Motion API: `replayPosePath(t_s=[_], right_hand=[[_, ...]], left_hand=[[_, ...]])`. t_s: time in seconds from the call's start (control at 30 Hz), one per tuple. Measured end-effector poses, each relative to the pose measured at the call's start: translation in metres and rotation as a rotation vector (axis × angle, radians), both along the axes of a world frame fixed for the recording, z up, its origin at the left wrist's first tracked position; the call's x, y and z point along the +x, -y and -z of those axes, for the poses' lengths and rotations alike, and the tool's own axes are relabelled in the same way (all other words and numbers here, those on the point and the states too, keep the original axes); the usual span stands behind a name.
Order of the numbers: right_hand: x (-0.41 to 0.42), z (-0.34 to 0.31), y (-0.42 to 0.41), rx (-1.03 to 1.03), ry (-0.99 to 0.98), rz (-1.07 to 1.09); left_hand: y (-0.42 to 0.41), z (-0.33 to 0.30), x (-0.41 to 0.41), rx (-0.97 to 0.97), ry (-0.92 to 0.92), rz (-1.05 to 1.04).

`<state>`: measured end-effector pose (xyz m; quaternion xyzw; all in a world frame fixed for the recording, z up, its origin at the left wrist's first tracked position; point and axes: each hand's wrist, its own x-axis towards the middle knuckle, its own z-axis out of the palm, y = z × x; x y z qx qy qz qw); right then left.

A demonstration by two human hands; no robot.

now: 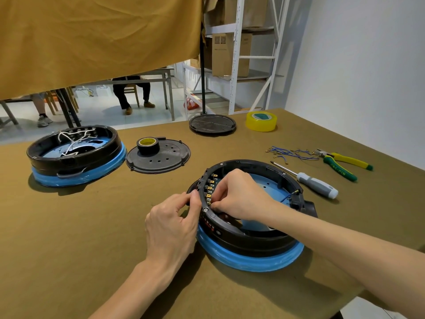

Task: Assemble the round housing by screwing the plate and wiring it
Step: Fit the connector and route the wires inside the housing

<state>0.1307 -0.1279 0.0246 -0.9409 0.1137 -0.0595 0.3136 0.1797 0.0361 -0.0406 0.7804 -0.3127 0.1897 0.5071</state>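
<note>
A round black housing (253,236) with a blue rim sits on the olive table in front of me. My left hand (172,224) grips its left wall from outside. My right hand (239,194) reaches inside and pinches something small at a row of brass terminals (209,188) on the inner wall; what it pinches is hidden. A thin blue wire (288,196) runs inside the housing at the right. A perforated black plate (161,157) lies further back with a roll of black tape (148,145) on it. A grey-handled screwdriver (315,183) lies to the right.
A second housing (76,155) with white wires stands at the back left. Loose blue wires (289,153), green-yellow pliers (342,163), a yellow tape roll (261,121) and another black disc (212,124) lie at the back right. Seated persons' legs show beyond the table.
</note>
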Motion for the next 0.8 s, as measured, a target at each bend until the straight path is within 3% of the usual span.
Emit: replayPosePath(t_s=[0.2,0.4,0.6,0.73,0.8], right_hand=[[0.0,-0.001,0.002,0.096,-0.061,-0.019],[0.0,-0.005,0.003,0.029,-0.041,-0.051],[-0.008,-0.022,0.029,0.266,-0.104,-0.067],[-0.006,-0.025,0.056,-0.094,0.082,0.036],[-0.006,-0.025,0.062,-0.215,0.012,-0.004]], left_hand=[[0.001,0.003,0.002,-0.017,0.014,0.012],[0.001,-0.001,0.0,-0.008,-0.012,-0.009],[0.001,-0.003,0.005,0.061,-0.254,0.148],[0.005,-0.009,0.013,0.051,-0.344,0.185],[0.007,-0.015,0.022,0.092,-0.395,0.206]])
